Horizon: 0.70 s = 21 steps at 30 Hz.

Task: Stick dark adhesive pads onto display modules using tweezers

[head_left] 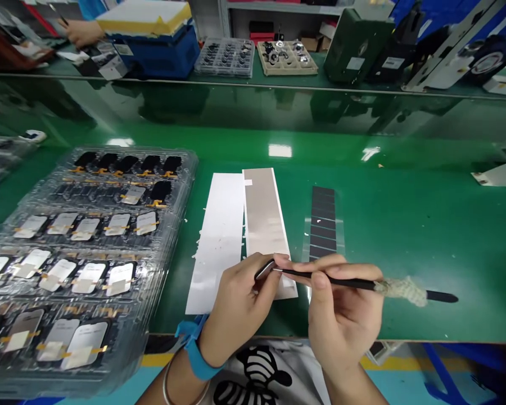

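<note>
My left hand [244, 298] pinches a small dark-edged display module [264, 270] between thumb and fingers, tilted so that it shows nearly edge-on. Black tweezers [354, 283], wrapped in pale material near the back end, lie in the closed fingers of my right hand [346, 315]. Their tip touches or nearly touches the module; I cannot tell which. Under my hands lie a white sheet [219, 225] and a beige-grey strip sheet [263, 214]. To the right is a strip of dark rectangular stickers [322, 216] on clear backing.
A clear plastic tray [185, 185] with several display modules stands on the left of the green table [405, 225]. On the shelf behind are a blue box [156, 53], two parts trays [287, 58] and a green case [358, 48]. Another person's hand [82, 34] shows at top left.
</note>
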{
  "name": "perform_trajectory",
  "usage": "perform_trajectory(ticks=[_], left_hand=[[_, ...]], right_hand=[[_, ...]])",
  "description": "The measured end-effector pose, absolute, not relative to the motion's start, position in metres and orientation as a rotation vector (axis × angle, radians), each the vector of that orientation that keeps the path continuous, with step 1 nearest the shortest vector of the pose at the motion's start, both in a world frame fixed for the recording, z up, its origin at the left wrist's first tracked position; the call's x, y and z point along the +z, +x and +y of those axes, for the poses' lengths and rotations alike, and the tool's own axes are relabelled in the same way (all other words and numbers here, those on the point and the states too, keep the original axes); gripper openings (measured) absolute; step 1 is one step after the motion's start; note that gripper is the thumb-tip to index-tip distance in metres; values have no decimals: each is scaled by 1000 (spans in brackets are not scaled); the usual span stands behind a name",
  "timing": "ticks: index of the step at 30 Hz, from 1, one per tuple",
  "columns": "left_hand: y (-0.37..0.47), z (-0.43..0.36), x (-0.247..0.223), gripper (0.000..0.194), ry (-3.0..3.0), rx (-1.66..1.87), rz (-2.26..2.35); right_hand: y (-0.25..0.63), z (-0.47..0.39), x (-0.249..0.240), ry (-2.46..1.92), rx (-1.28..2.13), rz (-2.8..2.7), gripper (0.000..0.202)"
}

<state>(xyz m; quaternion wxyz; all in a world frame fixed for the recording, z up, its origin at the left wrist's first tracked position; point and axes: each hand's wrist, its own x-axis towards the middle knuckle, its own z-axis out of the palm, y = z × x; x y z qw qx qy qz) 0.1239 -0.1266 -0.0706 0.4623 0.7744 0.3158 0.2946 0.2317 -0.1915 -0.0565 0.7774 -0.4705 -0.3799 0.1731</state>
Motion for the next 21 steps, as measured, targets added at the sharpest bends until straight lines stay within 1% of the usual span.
perform_trajectory(ticks=[5,12,21], left_hand=[[122,-130,-73,27,1851,756,749],[119,-129,-79,46,1850,704,720],[118,-129,-80,48,1870,690,703]], right_hand=[[229,-190,-60,-1009,334,-803,25],[228,-188,-67,-1016,313,-854,27],[227,-186,-72,-1017,315,-848,27]])
